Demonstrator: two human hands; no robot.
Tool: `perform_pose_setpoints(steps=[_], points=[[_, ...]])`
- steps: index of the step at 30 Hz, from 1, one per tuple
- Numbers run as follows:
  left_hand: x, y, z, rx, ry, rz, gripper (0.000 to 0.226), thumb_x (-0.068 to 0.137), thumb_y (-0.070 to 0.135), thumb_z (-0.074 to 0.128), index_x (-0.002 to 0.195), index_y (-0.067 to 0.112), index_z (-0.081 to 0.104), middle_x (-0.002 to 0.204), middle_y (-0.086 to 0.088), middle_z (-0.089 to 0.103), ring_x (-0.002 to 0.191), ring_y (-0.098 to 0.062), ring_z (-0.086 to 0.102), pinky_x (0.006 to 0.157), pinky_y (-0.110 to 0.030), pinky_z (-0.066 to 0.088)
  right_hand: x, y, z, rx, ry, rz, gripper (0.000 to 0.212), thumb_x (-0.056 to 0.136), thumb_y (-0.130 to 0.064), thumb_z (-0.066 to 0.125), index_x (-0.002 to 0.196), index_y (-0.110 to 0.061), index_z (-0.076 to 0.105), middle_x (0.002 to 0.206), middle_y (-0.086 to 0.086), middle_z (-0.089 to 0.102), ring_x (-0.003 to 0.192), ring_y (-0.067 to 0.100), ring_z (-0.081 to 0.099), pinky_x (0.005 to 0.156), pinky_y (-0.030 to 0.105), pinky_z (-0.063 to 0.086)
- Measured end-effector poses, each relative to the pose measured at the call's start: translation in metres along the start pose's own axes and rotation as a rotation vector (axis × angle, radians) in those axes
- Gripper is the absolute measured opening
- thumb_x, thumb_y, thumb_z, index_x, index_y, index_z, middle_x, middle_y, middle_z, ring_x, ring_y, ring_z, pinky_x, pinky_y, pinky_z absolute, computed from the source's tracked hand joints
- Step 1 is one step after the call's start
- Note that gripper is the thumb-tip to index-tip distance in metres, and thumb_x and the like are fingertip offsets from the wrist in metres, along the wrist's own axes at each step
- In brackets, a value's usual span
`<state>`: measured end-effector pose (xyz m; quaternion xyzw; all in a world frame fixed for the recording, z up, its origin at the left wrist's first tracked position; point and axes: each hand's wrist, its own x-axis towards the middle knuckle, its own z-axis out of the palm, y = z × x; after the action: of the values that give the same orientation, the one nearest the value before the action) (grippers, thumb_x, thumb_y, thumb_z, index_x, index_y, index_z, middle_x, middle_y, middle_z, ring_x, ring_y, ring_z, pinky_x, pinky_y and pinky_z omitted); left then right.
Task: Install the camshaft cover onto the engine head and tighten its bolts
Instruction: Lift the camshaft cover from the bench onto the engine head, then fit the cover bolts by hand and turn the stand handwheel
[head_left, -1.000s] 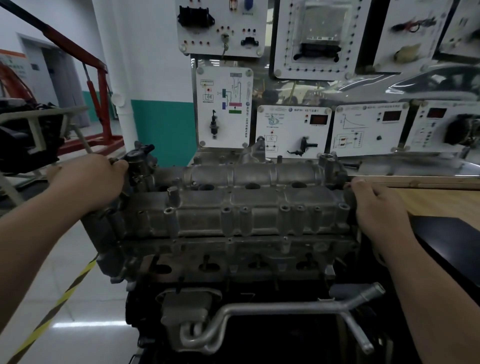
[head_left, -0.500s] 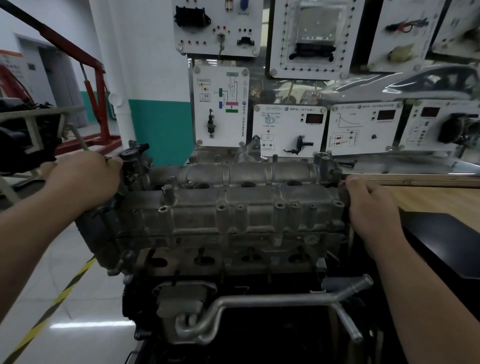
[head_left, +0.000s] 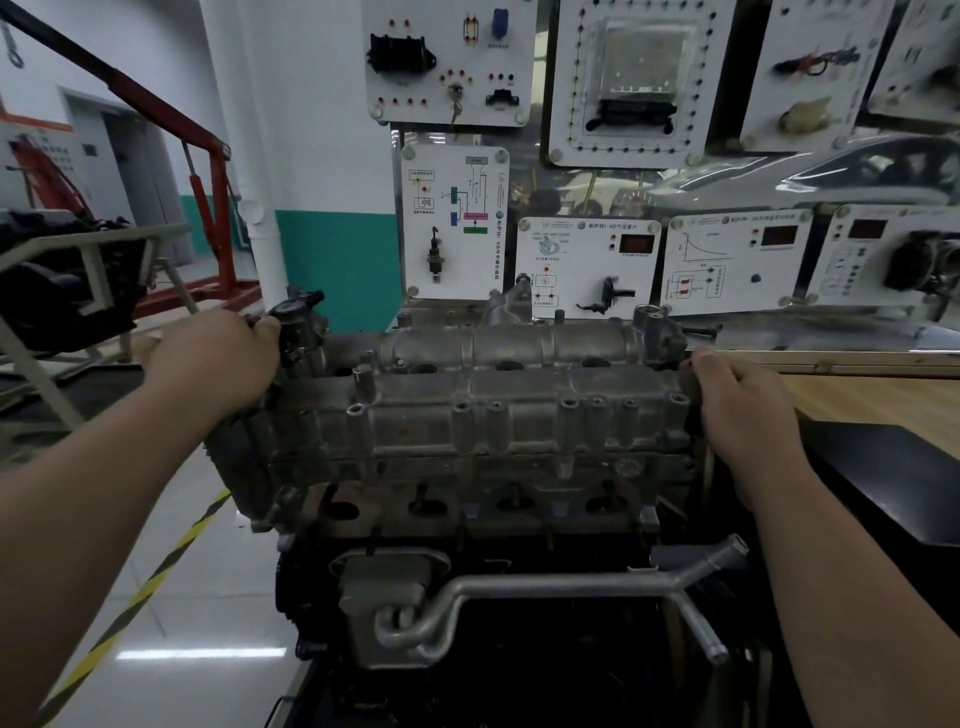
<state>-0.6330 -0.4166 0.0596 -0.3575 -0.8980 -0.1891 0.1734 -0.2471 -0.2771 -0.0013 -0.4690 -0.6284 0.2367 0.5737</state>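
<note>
Head view: cover (head_left: 493, 415) sits on head (head_left: 467, 501), both ends held. Left grip (head_left: 218, 358) wraps cover's left end, right grip (head_left: 743, 405) clasps right end. I judge seating nearly done; bolt holes (head_left: 356, 409) look empty, all tightening left.

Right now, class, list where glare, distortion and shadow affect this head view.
Head view: ceiling light glares off the glossy floor; the wide lens skews the wall panels near the edges; the engine block below the camshaft cover sinks into deep shadow.
</note>
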Motion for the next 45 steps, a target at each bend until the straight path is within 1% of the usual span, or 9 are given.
perform_pose_setpoints(steps=[7,10,13,16,24,31,39,41,45], points=[[-0.017,0.003,-0.001,0.079,0.313,0.126,0.053,0.091,0.046,0.045,0.118,0.001,0.049,0.114,-0.026,0.047,0.106,-0.044,0.045,0.091,-0.055,0.036,-0.01,-0.002,-0.006,-0.067,-0.024,0.009,0.054,0.094,-0.053,0.036,0.084,-0.007,0.063,0.075,0.003,0.062,0.069,0.013,0.055,0.059,0.028,0.036],[-0.056,0.027,-0.009,-0.223,0.41,0.303,0.046,0.088,0.038,0.055,0.123,0.01,0.042,0.121,-0.021,0.043,0.114,-0.043,0.038,0.096,-0.057,0.032,-0.021,-0.006,-0.019,-0.092,-0.08,-0.001,0.039,0.1,-0.045,0.038,0.121,-0.018,0.057,0.1,-0.012,0.054,0.093,0.009,0.048,0.079,0.026,0.034],[-0.135,0.067,0.0,-0.508,0.312,0.511,0.037,0.088,0.042,0.051,0.118,0.021,0.048,0.117,-0.008,0.046,0.112,-0.029,0.039,0.098,-0.045,0.031,-0.055,0.0,-0.045,-0.074,-0.007,0.036,0.044,0.096,-0.038,0.052,0.136,-0.022,0.048,0.107,-0.018,0.054,0.099,0.004,0.049,0.08,0.018,0.034],[-0.24,0.112,0.025,-0.637,0.053,0.747,0.025,0.085,0.045,0.051,0.103,0.029,0.057,0.102,0.009,0.051,0.101,-0.018,0.042,0.086,-0.035,0.035,-0.108,0.009,-0.077,-0.237,-0.074,0.045,0.011,0.093,-0.029,0.059,0.093,-0.023,0.068,0.082,-0.014,0.064,0.083,0.009,0.061,0.063,0.018,0.04],[-0.468,0.22,0.019,-0.799,-0.744,0.993,0.007,0.084,0.02,0.059,0.077,0.021,0.059,0.074,0.005,0.063,0.067,-0.006,0.059,0.066,-0.036,0.054,-0.205,0.039,-0.234,-0.495,-0.205,0.162,0.047,0.101,-0.031,0.042,0.071,-0.001,0.061,0.07,0.016,0.061,0.071,0.032,0.059,0.069,0.039,0.049],[-0.592,0.315,-0.037,-0.808,-0.722,1.29,0.004,0.083,0.03,0.061,0.081,0.029,0.057,0.078,0.012,0.062,0.074,-0.007,0.059,0.056,-0.023,0.041,-0.261,0.045,-0.418,-1.014,-0.13,0.117,0.03,0.096,-0.03,0.045,0.119,-0.013,0.053,0.115,0.012,0.063,0.102,0.033,0.06,0.072,0.034,0.042],[-0.627,0.4,-0.032,-0.792,-0.71,1.157,0.01,0.089,0.029,0.057,0.098,0.028,0.058,0.083,0.016,0.05,0.072,-0.001,0.046,0.055,-0.012,0.03,-0.24,0.074,-0.51,-0.966,0.081,0.179,0.024,0.091,-0.03,0.049,0.113,-0.024,0.056,0.109,0.0,0.061,0.085,0.017,0.055,0.066,0.032,0.045],[-0.604,0.421,-0.022,-0.756,-0.697,1.095,0.017,0.089,0.027,0.055,0.106,0.025,0.059,0.09,0.011,0.051,0.08,-0.006,0.046,0.06,-0.017,0.032,-0.221,0.093,-0.508,-1.058,-0.074,0.241,0.049,0.09,-0.046,0.053,0.134,-0.025,0.046,0.137,0.003,0.05,0.113,0.023,0.052,0.087,0.041,0.049],[-0.564,0.462,-0.001,-0.699,-0.705,1.094,0.017,0.089,0.025,0.055,0.106,0.025,0.059,0.094,0.009,0.052,0.082,-0.007,0.046,0.061,-0.016,0.033,-0.213,0.131,-0.506,-1.204,-0.473,0.49,0.081,0.089,-0.066,0.043,0.152,-0.039,0.0,0.163,-0.01,0.0,0.149,0.025,0.006,0.118,0.053,0.008]])
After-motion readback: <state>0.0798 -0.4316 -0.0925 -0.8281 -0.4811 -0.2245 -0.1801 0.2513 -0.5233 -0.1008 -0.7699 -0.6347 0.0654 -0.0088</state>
